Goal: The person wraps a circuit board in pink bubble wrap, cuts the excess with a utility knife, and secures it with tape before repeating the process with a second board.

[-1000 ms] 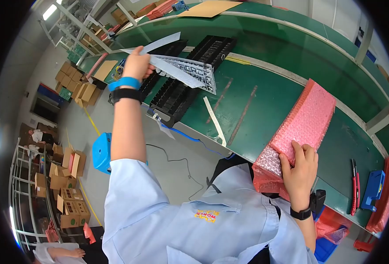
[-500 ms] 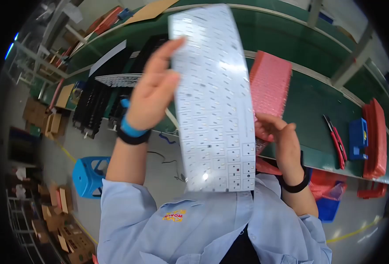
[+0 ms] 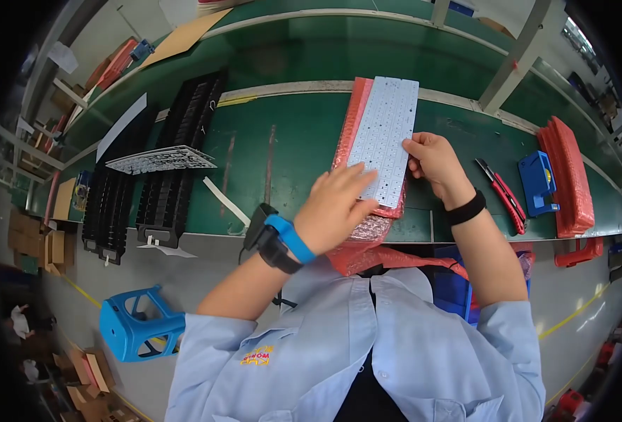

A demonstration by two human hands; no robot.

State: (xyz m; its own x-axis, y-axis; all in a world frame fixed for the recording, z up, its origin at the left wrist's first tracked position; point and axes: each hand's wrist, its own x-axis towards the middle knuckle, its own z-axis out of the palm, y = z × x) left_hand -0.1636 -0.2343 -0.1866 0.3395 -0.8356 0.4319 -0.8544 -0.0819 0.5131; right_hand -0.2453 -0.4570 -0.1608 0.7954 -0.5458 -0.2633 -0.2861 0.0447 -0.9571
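Right grip [image 3: 436, 169] pinches white circuit board [image 3: 392, 126]; left grip [image 3: 335, 207], fingers apart, rests on it. Slack pinch could skid board off pink bubble wrap [image 3: 352, 123] under left grip.

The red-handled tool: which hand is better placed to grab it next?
Probably the right hand: at the right edge of the white panel, it is nearer the red-handled tool than the left hand.

Right fingers [image 3: 416, 148] pinch a white board [image 3: 388, 126] while left fingers [image 3: 352, 184] touch it
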